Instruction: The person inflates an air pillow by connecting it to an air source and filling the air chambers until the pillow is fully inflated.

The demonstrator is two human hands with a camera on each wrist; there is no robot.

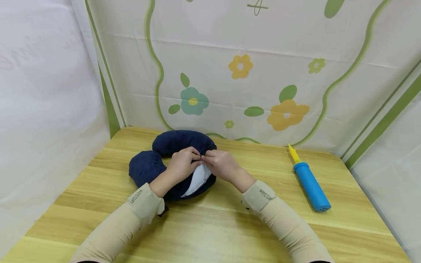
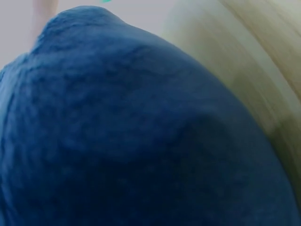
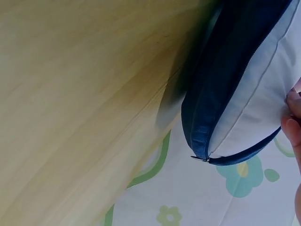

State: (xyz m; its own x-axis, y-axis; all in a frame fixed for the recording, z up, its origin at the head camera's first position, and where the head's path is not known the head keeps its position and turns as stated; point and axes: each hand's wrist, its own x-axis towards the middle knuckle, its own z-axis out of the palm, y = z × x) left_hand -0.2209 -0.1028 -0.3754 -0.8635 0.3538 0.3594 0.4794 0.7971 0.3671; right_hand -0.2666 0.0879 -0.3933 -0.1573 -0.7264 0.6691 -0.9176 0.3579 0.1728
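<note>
A navy plush U-shaped neck pillow [image 1: 184,140] lies on the table, its curved end towards the right. Its zipper gapes along that side, and a white inner lining [image 1: 199,179] shows through the slit. My left hand [image 1: 182,164] reaches across the pillow and pinches it at the far end of the slit. Fingertip to fingertip with it, my right hand [image 1: 223,164] pinches the same spot from the right. In the right wrist view, fingers [image 3: 292,129] press at the white lining, and the zipper pull [image 3: 201,159] sits at the slit's end. Navy plush fabric [image 2: 122,122] fills most of the left wrist view.
A blue hand pump [image 1: 312,187] with a yellow nozzle [image 1: 294,153] lies on the right of the wooden table [image 1: 210,230]. Behind the table hangs a white cloth [image 1: 210,47] with printed flowers. More white cloth closes off both sides.
</note>
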